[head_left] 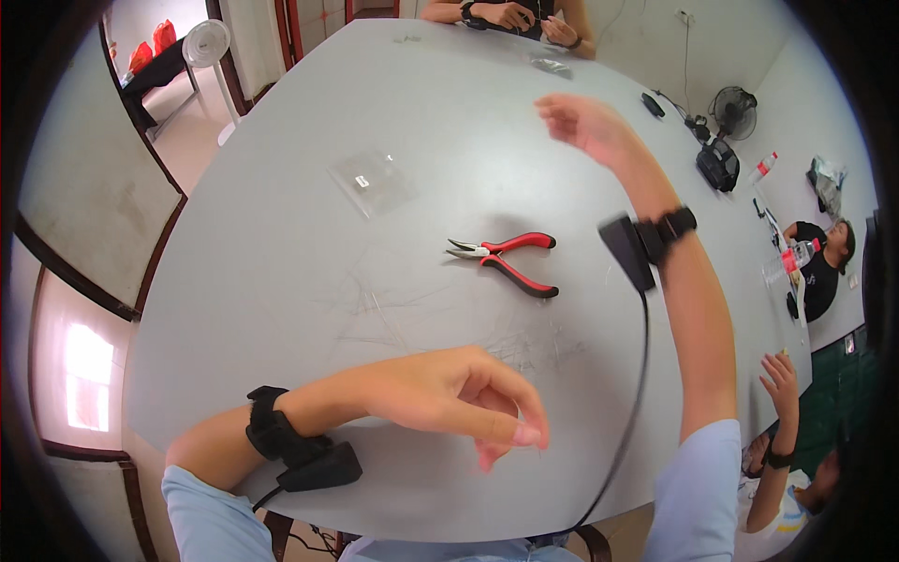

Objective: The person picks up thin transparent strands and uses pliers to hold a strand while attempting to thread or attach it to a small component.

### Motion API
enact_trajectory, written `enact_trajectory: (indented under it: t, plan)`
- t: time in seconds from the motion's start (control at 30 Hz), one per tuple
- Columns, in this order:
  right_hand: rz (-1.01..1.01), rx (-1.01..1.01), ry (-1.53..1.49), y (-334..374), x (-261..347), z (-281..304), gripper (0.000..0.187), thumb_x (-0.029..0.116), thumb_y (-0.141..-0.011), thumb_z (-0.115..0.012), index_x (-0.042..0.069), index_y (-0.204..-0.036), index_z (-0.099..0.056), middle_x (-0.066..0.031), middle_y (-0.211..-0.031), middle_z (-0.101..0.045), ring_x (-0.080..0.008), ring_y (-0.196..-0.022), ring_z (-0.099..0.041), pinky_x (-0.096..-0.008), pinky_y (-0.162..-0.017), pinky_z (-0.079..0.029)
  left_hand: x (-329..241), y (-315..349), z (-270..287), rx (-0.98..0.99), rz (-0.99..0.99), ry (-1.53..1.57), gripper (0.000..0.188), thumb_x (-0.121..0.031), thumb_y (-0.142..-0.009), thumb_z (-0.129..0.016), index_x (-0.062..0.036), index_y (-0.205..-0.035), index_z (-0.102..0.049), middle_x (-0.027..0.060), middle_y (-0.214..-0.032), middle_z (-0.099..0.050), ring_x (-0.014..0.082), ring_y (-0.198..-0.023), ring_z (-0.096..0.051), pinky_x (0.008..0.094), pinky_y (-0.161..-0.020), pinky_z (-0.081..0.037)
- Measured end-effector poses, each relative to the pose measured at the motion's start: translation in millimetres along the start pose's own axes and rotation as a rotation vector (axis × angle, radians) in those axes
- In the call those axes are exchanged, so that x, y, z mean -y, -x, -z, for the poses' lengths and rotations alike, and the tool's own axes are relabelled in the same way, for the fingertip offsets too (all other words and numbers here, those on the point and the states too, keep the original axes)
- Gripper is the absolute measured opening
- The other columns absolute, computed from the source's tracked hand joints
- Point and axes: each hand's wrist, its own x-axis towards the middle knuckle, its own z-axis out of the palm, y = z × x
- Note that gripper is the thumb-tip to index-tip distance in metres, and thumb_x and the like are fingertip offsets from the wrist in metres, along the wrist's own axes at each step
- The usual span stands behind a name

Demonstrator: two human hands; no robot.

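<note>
My left hand (459, 398) is above the near part of the grey table, its thumb and forefinger pinched together. A hair-thin strand seems to show at its fingertips, too fine to name. Far off to the right, my right hand (590, 128) is lifted over the table, blurred by motion, with its fingers curled in. Whatever it may hold does not show. Between the hands lie pliers (506, 259) with red and black handles, their jaws apart and pointing left. Thin clear strands (384, 314) are scattered on the tabletop near my left hand.
A clear plastic bag (370, 184) lies beyond the pliers. A black cable (641, 375) runs from my right wrist device (627, 251) to the table's near edge. Across the table are another person's hands (515, 17) and a small packet (551, 66). Other people sit at the right.
</note>
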Motion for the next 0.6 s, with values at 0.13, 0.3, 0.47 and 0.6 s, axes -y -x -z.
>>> enact_trajectory:
  t: [0.13,0.3,0.47,0.6]
  plan:
    - [-0.221,-0.007,-0.065,-17,-16,29,0.031,0.029,-0.092,-0.051,0.002,-0.106,-0.056,-0.0146,-0.111,-0.061,-0.0209,-0.09,-0.059,-0.0322,-0.08,-0.049,7,-3,5,-0.082,-0.074,0.012,0.019,-0.016,-0.089,-0.055,-0.0018,-0.099,-0.063,0.0043,-0.071,-0.061,0.0105,-0.073,-0.059,0.0248,-0.072,-0.044]
    - [-0.293,0.177,0.22,16,-15,13,0.03,0.028,-0.092,-0.05,0.003,-0.106,-0.058,-0.0117,-0.104,-0.063,-0.0171,-0.087,-0.06,-0.029,-0.076,-0.048,7,-1,6,-0.218,-0.039,0.006,0.019,-0.016,-0.09,-0.053,-0.0016,-0.1,-0.063,0.0037,-0.074,-0.061,0.0096,-0.073,-0.058,0.0249,-0.07,-0.045]
    - [-0.245,0.144,0.628,66,3,27,0.022,0.022,-0.088,-0.054,0.003,-0.095,-0.063,-0.0064,-0.088,-0.065,-0.0117,-0.074,-0.06,-0.0247,-0.064,-0.047,13,-7,19,-0.864,-0.076,-0.242,0.018,-0.015,-0.091,-0.053,-0.0004,-0.094,-0.063,0.0002,-0.074,-0.06,0.0061,-0.067,-0.055,0.0222,-0.06,-0.045]
    - [-0.078,0.341,0.895,104,5,37,0.011,0.012,-0.081,-0.06,0.004,-0.086,-0.065,-0.0027,-0.079,-0.065,-0.0094,-0.063,-0.058,-0.0227,-0.055,-0.046,14,-6,21,-0.911,-0.031,-0.51,0.015,-0.014,-0.088,-0.056,-0.0009,-0.09,-0.063,0.0004,-0.073,-0.059,0.0068,-0.062,-0.052,0.0225,-0.056,-0.043]
